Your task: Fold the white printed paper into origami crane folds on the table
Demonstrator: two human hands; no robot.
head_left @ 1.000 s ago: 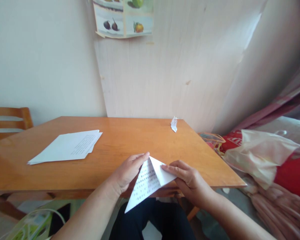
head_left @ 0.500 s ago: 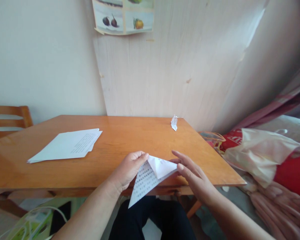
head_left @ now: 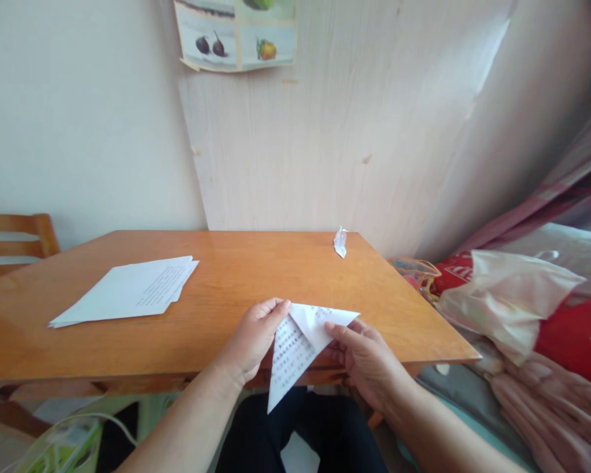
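Above my lap, at the table's front edge, I hold a folded sheet of printed paper (head_left: pixel 295 351) with a long point hanging down. My left hand (head_left: pixel 256 335) pinches its upper left corner between thumb and fingers. On the other side, my right hand (head_left: pixel 362 348) grips the folded flap, thumb on top and fingers beneath. The flap's tip sticks out past the right thumb. Part of the paper's underside is hidden.
A stack of printed sheets (head_left: pixel 128 289) lies on the left of the wooden table (head_left: pixel 246 263). A small folded paper piece (head_left: pixel 341 242) stands near the back right corner. Bags (head_left: pixel 512 295) are heaped beyond the right edge. A wooden chair (head_left: pixel 17 246) is at far left.
My right hand has closed on the flap, thumb now resting on its top. The paper has turned slightly, its lower point shifting right. The whole view has shifted a little.
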